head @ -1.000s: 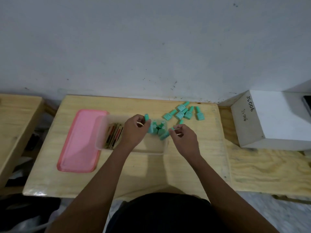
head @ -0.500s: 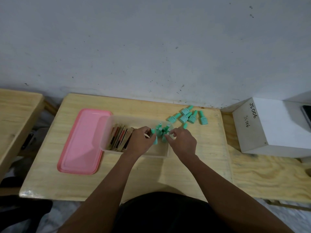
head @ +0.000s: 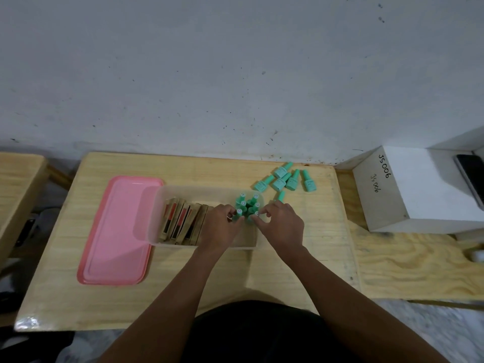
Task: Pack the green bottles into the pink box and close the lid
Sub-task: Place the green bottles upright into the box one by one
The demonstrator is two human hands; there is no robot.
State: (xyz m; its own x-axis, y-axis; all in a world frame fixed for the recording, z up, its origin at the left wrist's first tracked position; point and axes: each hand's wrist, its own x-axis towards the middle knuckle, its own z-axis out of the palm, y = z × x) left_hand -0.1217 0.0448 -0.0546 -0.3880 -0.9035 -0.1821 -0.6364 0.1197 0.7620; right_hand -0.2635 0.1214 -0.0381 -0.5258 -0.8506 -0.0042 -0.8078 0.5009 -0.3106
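A translucent box (head: 183, 191) sits mid-table, with its pink lid (head: 115, 231) lying flat to the left. Several green bottles (head: 247, 204) stand upright in the box's right end. My left hand (head: 218, 226) pinches the cap of a near-row bottle there. My right hand (head: 281, 224) pinches the cap of the bottle beside it, over the box's right wall. Several more green bottles (head: 285, 179) lie loose on the table behind and right of the box. One more bottle (head: 280, 196) shows just past my right fingers.
Brown paper packets (head: 183, 221) stand packed in the box's left half. A white block (head: 408, 189) marked JS006 stands at the right on a plywood board, with a dark phone (head: 471, 176) on top. Another wooden table (head: 15, 192) is at the left.
Both hands drew together over the upright bottles in the box, and the bottle in my right hand went from tilted to upright. The camera tipped slightly.
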